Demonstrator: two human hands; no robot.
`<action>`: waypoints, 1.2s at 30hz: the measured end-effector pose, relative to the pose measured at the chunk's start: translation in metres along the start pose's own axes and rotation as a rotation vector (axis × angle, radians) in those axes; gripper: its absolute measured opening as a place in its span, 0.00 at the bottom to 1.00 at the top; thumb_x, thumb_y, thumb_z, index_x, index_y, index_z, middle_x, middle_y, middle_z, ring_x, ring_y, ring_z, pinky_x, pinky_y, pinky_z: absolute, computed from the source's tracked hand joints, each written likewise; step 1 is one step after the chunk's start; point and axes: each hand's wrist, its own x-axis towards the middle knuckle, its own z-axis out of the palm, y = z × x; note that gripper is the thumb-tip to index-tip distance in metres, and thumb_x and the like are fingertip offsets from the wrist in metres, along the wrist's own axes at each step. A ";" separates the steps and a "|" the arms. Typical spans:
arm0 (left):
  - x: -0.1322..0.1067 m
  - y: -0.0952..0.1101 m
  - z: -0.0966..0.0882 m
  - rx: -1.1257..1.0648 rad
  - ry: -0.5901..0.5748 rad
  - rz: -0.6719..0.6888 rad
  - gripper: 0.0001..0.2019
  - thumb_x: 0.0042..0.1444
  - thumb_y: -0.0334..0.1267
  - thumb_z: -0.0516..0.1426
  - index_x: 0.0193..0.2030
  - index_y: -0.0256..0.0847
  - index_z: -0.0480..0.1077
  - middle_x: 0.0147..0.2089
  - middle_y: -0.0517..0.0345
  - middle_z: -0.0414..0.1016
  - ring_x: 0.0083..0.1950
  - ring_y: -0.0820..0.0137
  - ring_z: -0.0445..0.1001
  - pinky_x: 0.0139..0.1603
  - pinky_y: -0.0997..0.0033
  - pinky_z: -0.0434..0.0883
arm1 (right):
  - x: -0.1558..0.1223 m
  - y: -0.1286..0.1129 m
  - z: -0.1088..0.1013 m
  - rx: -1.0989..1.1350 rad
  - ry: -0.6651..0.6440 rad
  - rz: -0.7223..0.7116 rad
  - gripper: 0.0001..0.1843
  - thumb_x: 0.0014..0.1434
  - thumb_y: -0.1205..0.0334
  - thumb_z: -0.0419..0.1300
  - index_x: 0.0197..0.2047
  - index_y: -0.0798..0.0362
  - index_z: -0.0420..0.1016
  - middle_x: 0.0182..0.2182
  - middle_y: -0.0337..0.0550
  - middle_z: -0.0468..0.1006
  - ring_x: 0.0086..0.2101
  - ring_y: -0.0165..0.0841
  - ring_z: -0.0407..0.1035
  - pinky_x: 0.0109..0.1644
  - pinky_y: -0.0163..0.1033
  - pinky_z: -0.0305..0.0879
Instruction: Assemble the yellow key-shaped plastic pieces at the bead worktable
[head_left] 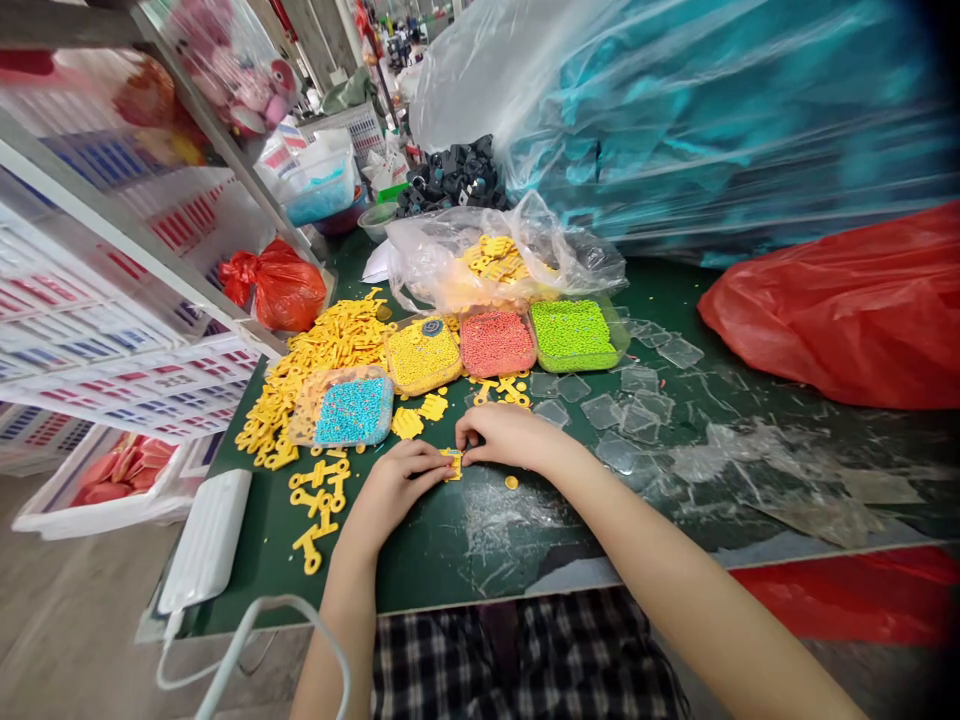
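Between my hands is a small yellow plastic piece (453, 464), low over the green table. My left hand (399, 482) pinches its left side. My right hand (501, 438) has its fingers curled at the piece's right edge; whether they hold a bead is too small to tell. Just beyond are tubs of blue beads (352, 412), yellow beads (422, 357), red beads (496, 345) and green beads (574, 335). Two yellow flat pieces (409, 423) lie near the blue tub. A small yellow disc (511, 482) rests right of my hands.
Yellow plastic parts (330, 350) are heaped at the left, with more in a clear bag (495, 262) behind the tubs. Thin clear squares (637, 410) are scattered on the right. A white power bank (206, 540) with a cable sits at the left edge. A red bag (847, 310) lies at right.
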 end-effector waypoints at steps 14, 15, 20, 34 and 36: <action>0.003 0.004 0.002 0.007 0.045 -0.073 0.16 0.62 0.50 0.56 0.38 0.42 0.80 0.37 0.53 0.79 0.40 0.66 0.76 0.43 0.67 0.72 | 0.010 0.015 0.007 0.071 0.037 -0.054 0.02 0.54 0.68 0.66 0.31 0.54 0.81 0.30 0.41 0.80 0.30 0.30 0.69 0.34 0.33 0.59; 0.004 0.004 0.002 0.013 0.043 -0.076 0.16 0.62 0.50 0.56 0.37 0.42 0.80 0.37 0.53 0.79 0.40 0.65 0.76 0.43 0.67 0.72 | 0.009 0.015 0.007 0.048 0.045 -0.061 0.02 0.54 0.68 0.66 0.32 0.54 0.81 0.31 0.42 0.80 0.31 0.30 0.70 0.34 0.34 0.59; 0.008 0.007 0.001 0.021 -0.010 -0.063 0.15 0.63 0.47 0.55 0.36 0.40 0.78 0.37 0.52 0.78 0.40 0.65 0.75 0.44 0.66 0.72 | 0.003 0.012 0.005 -0.032 0.046 -0.091 0.03 0.57 0.67 0.63 0.34 0.54 0.79 0.36 0.44 0.79 0.37 0.33 0.70 0.37 0.35 0.58; 0.011 0.010 -0.002 0.009 -0.092 -0.067 0.12 0.64 0.43 0.55 0.35 0.39 0.74 0.36 0.55 0.77 0.39 0.67 0.73 0.43 0.69 0.70 | -0.003 0.005 0.001 -0.004 0.027 -0.091 0.05 0.58 0.69 0.60 0.35 0.55 0.77 0.35 0.43 0.79 0.35 0.33 0.69 0.35 0.35 0.57; 0.009 0.010 -0.003 -0.003 -0.096 -0.067 0.12 0.64 0.43 0.55 0.35 0.39 0.75 0.36 0.54 0.77 0.40 0.67 0.73 0.43 0.69 0.70 | -0.003 0.003 0.001 0.021 0.008 -0.098 0.04 0.58 0.69 0.60 0.35 0.55 0.77 0.34 0.43 0.79 0.34 0.32 0.69 0.34 0.34 0.57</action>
